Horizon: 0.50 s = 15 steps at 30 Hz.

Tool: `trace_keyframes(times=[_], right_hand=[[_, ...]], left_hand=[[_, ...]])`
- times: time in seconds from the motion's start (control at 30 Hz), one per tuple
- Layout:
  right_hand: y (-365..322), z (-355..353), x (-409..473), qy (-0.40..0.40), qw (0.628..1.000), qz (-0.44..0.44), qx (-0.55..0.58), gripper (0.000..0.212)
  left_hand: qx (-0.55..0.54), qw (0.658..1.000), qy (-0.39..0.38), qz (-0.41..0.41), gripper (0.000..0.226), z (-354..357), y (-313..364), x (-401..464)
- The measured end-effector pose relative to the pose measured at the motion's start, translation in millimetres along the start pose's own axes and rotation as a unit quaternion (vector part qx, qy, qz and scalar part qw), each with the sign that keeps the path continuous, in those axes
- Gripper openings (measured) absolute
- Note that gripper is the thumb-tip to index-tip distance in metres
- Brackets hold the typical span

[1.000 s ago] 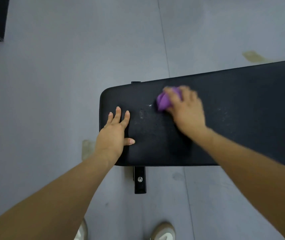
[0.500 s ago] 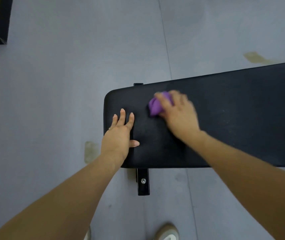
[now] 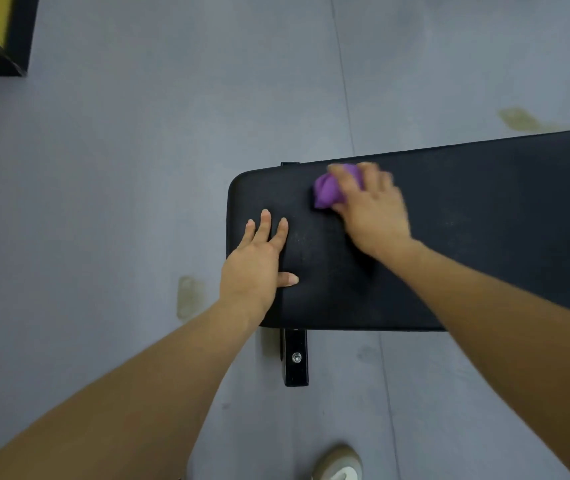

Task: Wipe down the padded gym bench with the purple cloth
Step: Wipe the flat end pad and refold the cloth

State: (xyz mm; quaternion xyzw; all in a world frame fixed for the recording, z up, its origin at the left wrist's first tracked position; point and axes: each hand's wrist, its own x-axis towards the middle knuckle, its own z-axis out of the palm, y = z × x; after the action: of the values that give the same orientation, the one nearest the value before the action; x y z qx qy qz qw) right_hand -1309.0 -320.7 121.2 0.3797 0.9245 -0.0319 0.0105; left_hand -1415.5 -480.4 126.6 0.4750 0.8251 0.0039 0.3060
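Presently the padded gym bench (image 3: 484,237) is seen stretching from mid-frame off the right edge, and most of its black surface appears not yet reached, pale specks being visible on the right stretch. The left hand (image 3: 255,268) is laid flat near the rounded end, fingers straight and slightly apart. The right hand (image 3: 373,213), blurred, is pressed over the purple cloth (image 3: 326,192), fingers curled on it. The cloth is bunched close to the far edge, so wiping is judged underway at that end only.
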Motion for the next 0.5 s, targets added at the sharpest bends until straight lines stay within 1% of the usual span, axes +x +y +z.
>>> trace_keyframes(times=[0.1, 0.17, 0.2, 0.23, 0.27, 0.33, 0.37, 0.43, 0.5], right_hand=[[29, -5, 6, 0.033, 0.986, 0.162, 0.014, 0.057], [15, -1, 11, 0.051, 0.967, 0.246, 0.030, 0.056], [-1, 2, 13, 0.056, 0.962, 0.265, 0.031, 0.056], [-22, 5, 13, 0.056, 0.965, 0.255, 0.030, 0.057], [-47, 11, 12, 0.053, 0.974, 0.217, 0.027, 0.057], [-91, 22, 4, 0.034, 0.994, 0.100, 0.029, 0.057], [-104, 24, 2, 0.019, 0.998, 0.053, 0.027, 0.056], [-98, 20, 6, -0.006, 1.000, -0.009, 0.025, 0.054], [-68, 13, 11, -0.015, 0.999, -0.036, 0.000, 0.054]], left_hand=[[-0.038, 0.999, 0.013, 0.018, 0.089, 0, -7, -6], [-0.077, 0.996, 0.031, 0.013, 0.090, 1, -21, -14], [-0.101, 0.994, 0.043, -0.001, 0.090, 4, -30, -20], [-0.127, 0.990, 0.052, -0.017, 0.091, 7, -39, -24], [-0.153, 0.986, 0.053, -0.031, 0.092, 10, -46, -27], [-0.196, 0.979, 0.039, -0.049, 0.092, 16, -52, -32], [-0.207, 0.976, 0.034, -0.057, 0.091, 17, -52, -32], [-0.210, 0.975, 0.028, -0.069, 0.090, 16, -48, -30], [-0.191, 0.978, 0.026, -0.075, 0.090, 14, -47, -29]])
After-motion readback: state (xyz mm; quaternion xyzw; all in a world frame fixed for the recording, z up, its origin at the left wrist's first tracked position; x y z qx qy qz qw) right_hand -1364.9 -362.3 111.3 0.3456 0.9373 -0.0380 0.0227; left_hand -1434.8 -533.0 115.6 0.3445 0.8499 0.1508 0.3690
